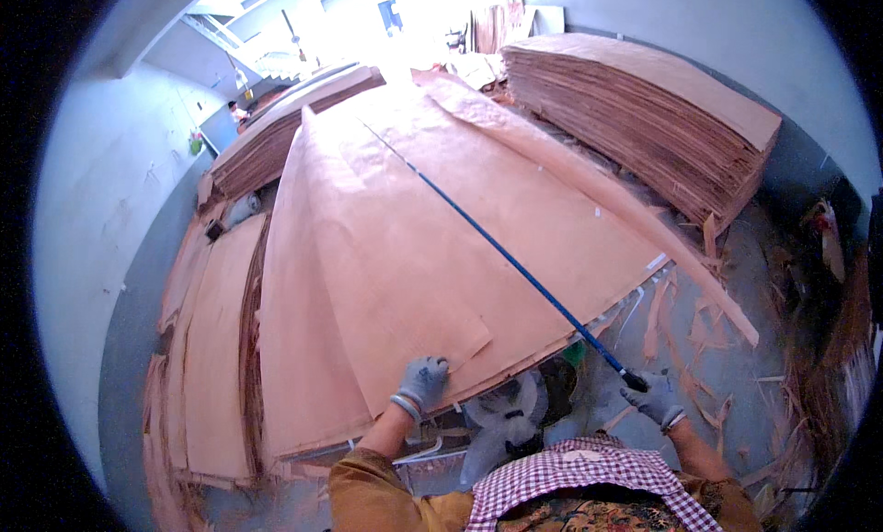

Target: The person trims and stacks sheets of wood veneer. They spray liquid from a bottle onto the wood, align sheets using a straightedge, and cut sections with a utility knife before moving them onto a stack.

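My left hand (424, 383), in a grey glove, is closed on the near edge of a thin wood veneer sheet (395, 320). This sheet lies lengthwise over a broad pile of pinkish veneer (561, 247), with a ripple along its left part. In my right hand (656, 402), also gloved, is the black handle end of a long, thin blue pole (530, 274). The pole slants away to the far left across the veneer, its tip thin and pale. Whether its far part touches the sheet I cannot tell.
Tall veneer stacks stand at the far right (644, 118) and far left (276, 132). A lower stack (216, 348) lies along the left. Torn strips (708, 330) litter the floor at right. One long sheet (662, 242) overhangs the pile's right side. Another person (237, 114) is far off.
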A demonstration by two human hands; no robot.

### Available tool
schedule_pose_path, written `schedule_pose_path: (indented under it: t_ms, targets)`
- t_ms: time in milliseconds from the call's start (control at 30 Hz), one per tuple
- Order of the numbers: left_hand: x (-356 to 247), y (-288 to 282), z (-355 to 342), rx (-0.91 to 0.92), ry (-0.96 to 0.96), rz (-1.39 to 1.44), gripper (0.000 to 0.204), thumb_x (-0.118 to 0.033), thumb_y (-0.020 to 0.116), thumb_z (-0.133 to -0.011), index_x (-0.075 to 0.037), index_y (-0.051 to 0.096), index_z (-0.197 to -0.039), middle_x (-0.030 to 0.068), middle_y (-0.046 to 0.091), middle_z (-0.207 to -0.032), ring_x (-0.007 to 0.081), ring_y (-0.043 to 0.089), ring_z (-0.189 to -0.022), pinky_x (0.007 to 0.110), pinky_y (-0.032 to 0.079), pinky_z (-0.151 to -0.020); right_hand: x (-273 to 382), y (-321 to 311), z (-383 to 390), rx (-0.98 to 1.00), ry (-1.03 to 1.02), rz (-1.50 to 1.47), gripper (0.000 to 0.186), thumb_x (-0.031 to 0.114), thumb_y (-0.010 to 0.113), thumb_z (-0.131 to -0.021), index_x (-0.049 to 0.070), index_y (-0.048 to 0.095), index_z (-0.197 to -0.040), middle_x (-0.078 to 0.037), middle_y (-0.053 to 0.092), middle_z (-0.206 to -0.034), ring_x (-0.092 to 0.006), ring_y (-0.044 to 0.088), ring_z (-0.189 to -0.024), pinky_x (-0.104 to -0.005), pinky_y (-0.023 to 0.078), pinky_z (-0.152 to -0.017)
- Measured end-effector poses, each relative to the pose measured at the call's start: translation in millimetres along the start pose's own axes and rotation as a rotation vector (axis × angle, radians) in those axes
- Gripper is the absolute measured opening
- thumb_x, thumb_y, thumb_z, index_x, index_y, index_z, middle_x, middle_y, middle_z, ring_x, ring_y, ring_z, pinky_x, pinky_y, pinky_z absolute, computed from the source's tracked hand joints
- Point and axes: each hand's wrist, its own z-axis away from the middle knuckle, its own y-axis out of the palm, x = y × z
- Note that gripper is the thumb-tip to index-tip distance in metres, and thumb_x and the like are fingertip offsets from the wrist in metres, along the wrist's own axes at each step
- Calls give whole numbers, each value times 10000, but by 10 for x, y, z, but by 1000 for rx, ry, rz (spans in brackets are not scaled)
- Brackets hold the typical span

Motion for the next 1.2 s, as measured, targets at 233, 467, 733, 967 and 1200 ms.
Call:
schedule_pose_path:
  t_ms: [233,467,733,967,1200]
  targets:
    - [369,-990,-256,-466,-232,483,200,-175,626,-833,-32,642,-972,155,658,-931,237,655,-823,320,511,-688,268,204,273,148,-249,5,351,209,697,-763,24,616,-1050,-128,652,-872,-199,632,-761,-303,488,-697]
    - [1117,-1041,-94,-480,-826,893,339,-219,688,-787,17,603,-1015,177,651,-943,243,624,-795,325,494,-696,-229,702,305,733,-167,-256,346,266,658,-827,64,598,-1101,-24,654,-966,-99,553,-845,-274,455,-788]
    - [1255,-583,693,-97,-1185,336,504,-320,723,-696,52,602,-1015,252,619,-1012,369,600,-950,397,470,-816,48,678,212,944,-200,-127,357,236,662,-828,66,584,-1131,18,645,-989,-71,538,-881,-276,449,-823]
    - [908,-1518,-262,-500,-717,1124,155,-124,629,-791,20,607,-845,53,603,-740,108,547,-672,262,450,-577,-53,837,401,876,136,-514,332,144,664,-827,18,597,-1127,27,613,-998,-72,512,-893,-246,430,-810]
    - [229,-2636,-403,-671,-402,1423,109,-122,560,-860,-20,592,-884,20,603,-842,111,556,-778,259,461,-710,276,174,445,560,284,-578,358,332,659,-823,67,621,-1059,34,561,-730,-80,488,-661,-278,426,-608]
